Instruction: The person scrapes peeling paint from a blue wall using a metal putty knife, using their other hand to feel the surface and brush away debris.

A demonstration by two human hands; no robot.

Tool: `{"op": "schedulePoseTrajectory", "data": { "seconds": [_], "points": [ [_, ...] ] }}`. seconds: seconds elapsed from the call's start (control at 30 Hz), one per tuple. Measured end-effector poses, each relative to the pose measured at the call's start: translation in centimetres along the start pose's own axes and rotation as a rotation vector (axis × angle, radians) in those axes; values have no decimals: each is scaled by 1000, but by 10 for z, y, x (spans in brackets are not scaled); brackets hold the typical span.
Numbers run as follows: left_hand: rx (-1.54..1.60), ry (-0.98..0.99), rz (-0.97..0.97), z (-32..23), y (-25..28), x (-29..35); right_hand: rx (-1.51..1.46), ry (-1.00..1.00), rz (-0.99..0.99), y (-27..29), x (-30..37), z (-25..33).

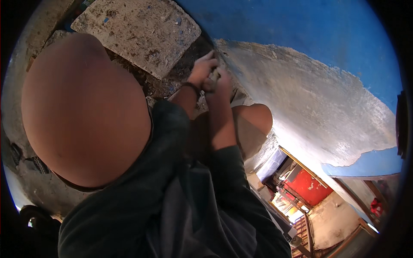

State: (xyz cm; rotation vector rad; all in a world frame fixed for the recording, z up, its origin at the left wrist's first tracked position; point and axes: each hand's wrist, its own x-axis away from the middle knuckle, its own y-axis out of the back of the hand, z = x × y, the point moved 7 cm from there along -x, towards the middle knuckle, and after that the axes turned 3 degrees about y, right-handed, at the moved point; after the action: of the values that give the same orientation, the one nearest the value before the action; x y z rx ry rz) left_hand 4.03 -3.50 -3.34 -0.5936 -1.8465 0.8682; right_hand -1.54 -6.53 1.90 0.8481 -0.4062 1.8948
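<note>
My left hand [203, 70], with a dark band round its wrist, and my right hand [220, 83] are close together at the foot of the wall, ahead of my bent knees. Both are closed, their fingers curled around a small pale, yellowish-green piece [214, 75]. Most of it is covered by the fingers, so its kind does not show. To the left of the hands lies a rough, crumb-strewn pale slab [140, 32]. Dark dirt and small rubble [165, 88] fill the gap between the slab and my hands.
Close on the right stands a wall, blue [301, 21] above, with bare grey plaster [297, 90] below. My left knee [86, 112] takes up much of the left side; my right knee [256, 118] is near the wall. Behind at lower right is a red panel [306, 187].
</note>
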Motion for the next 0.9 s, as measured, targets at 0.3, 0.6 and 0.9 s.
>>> {"op": "schedulePoseTrajectory", "data": {
  "seconds": [0.3,0.6,0.9],
  "points": [
    [-25,-77,-63,1,13,-3,12,9,91,-6,9,-4],
    [93,-41,-77,1,-2,-5,-5,56,93,-6,21,11],
    [-43,-44,61,-6,-26,7,-59,58,47,13,73,4]
  ]
}}
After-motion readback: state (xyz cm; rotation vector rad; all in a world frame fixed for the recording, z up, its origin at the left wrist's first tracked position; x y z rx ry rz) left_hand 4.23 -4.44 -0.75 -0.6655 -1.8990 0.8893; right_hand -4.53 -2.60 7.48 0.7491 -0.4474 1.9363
